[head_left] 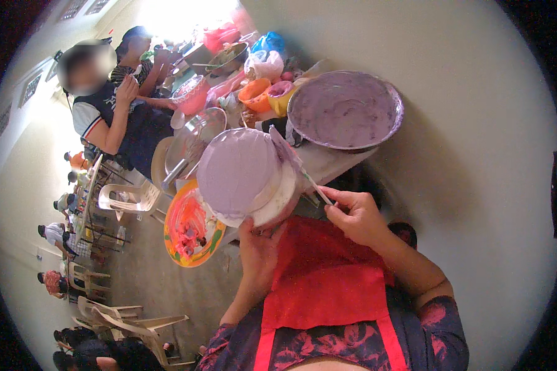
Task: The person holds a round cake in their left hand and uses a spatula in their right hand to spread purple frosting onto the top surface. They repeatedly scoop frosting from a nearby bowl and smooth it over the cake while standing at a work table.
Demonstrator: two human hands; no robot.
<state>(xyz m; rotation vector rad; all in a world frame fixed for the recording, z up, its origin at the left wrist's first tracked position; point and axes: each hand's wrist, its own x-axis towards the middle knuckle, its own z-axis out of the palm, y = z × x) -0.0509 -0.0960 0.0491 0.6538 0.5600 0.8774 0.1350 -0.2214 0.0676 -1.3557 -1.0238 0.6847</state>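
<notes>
A round cake (pixel 236 170) coated in pale purple frosting is right in front of me, over a white board (pixel 273 209). My left hand (pixel 257 247) grips the board's near edge, thumb up at the rim; its other fingers are mostly hidden. In my right hand (pixel 351 213) is the pale handle of a frosting spatula (pixel 309 179). The frosting-smeared blade lies along the cake's right side. Just beyond stands a wide metal bowl (pixel 346 108), its inside smeared with purple frosting.
An orange-rimmed plate (pixel 192 238) smeared with pink frosting is at left, near a clear bowl (pixel 205 127) with a whisk. Orange (pixel 254 94) and yellow (pixel 281 98) bowls crowd the table behind. Two people work at far left, near a plastic chair (pixel 130 196). A wall rises at right.
</notes>
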